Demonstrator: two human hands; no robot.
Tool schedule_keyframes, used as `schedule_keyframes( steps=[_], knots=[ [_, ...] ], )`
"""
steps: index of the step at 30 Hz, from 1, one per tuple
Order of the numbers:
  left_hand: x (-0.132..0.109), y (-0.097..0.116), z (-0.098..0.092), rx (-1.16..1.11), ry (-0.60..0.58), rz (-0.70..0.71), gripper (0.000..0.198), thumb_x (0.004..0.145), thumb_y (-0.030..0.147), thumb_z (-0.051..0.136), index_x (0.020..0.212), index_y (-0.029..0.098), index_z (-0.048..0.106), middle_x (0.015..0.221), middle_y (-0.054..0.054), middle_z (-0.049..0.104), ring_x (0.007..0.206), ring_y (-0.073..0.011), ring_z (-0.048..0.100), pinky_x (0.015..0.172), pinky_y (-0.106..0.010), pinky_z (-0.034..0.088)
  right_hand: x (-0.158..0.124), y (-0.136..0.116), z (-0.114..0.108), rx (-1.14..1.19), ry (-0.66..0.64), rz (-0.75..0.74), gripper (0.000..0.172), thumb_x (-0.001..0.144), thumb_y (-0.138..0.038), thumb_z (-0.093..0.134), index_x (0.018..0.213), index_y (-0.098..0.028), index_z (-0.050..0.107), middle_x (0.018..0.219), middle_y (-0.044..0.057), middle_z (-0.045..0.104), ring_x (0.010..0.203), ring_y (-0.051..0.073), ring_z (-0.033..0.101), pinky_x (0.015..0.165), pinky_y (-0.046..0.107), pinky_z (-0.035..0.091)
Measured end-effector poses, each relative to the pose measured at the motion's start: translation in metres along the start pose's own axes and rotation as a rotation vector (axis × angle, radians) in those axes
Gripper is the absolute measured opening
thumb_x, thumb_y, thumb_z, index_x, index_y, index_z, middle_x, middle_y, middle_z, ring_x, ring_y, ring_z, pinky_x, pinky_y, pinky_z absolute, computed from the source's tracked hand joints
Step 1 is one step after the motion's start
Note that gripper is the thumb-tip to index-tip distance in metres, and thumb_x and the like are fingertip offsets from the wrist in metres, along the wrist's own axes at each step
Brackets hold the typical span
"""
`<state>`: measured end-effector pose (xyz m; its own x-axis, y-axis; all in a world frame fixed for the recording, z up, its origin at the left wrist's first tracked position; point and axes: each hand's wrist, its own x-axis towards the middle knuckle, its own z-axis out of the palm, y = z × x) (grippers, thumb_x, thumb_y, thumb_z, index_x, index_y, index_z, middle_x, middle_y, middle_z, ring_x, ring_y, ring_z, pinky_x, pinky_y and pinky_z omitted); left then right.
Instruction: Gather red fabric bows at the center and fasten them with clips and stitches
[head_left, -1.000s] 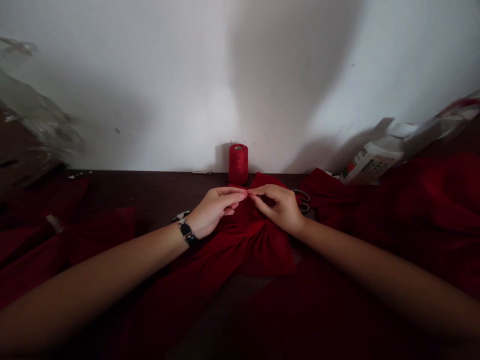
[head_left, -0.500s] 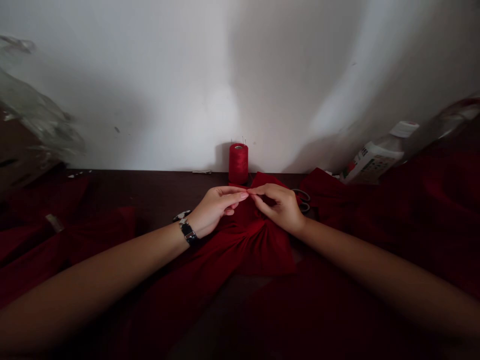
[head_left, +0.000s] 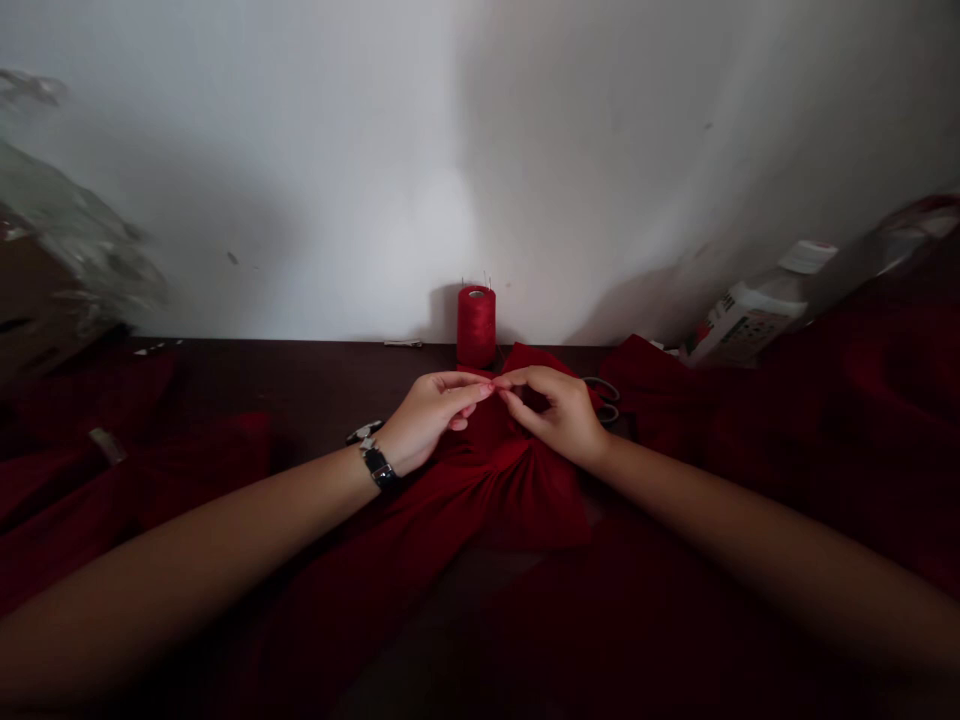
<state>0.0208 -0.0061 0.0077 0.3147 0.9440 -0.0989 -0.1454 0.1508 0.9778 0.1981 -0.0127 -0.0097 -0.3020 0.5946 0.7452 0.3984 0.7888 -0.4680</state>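
My left hand (head_left: pixel 439 415), with a patterned watch strap (head_left: pixel 376 462) at its wrist, is closed in a pinch. Its fingertips meet those of my right hand (head_left: pixel 555 410), also pinched. Whatever lies between the fingertips is too small to make out. Beneath both hands lies a gathered red cloth bow (head_left: pixel 510 480), its folds drawn together at the middle. Just behind the fingertips a red thread spool (head_left: pixel 476 328) stands upright, with several needles sticking up from its top.
Scissors handles (head_left: pixel 606 400) show right of my right hand. A small metal clip (head_left: pixel 403 344) lies by the wall. A white-capped bottle (head_left: pixel 750 305) leans at the right; more red cloth (head_left: pixel 195 465) and a cardboard box (head_left: pixel 34 300) with clear plastic are at the left.
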Motion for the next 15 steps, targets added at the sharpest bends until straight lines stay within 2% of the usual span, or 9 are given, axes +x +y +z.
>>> schedule_keyframes(
  steps=[6, 15],
  knots=[
    [-0.0001, -0.0022, -0.0012, 0.032, -0.010, 0.001, 0.011, 0.067, 0.023, 0.074, 0.074, 0.015, 0.072, 0.061, 0.001, 0.052, 0.053, -0.0053, 0.038, 0.042, -0.017, 0.022, 0.0018, -0.0007, -0.0003, 0.032, -0.022, 0.064, 0.004, 0.082, -0.014, 0.056, 0.084, -0.017, 0.058, 0.075, 0.001, 0.061, 0.063, 0.010, 0.054, 0.061, 0.021, 0.046],
    [-0.0002, -0.0022, -0.0004, 0.090, 0.030, -0.002, 0.010, 0.067, 0.022, 0.073, 0.072, 0.014, 0.071, 0.068, -0.001, 0.059, 0.053, -0.0049, 0.038, 0.042, -0.018, 0.023, 0.0034, -0.0002, 0.0001, 0.028, -0.070, 0.071, 0.006, 0.080, -0.012, 0.055, 0.082, -0.017, 0.057, 0.073, 0.001, 0.059, 0.066, 0.011, 0.054, 0.063, 0.022, 0.043]
  ],
)
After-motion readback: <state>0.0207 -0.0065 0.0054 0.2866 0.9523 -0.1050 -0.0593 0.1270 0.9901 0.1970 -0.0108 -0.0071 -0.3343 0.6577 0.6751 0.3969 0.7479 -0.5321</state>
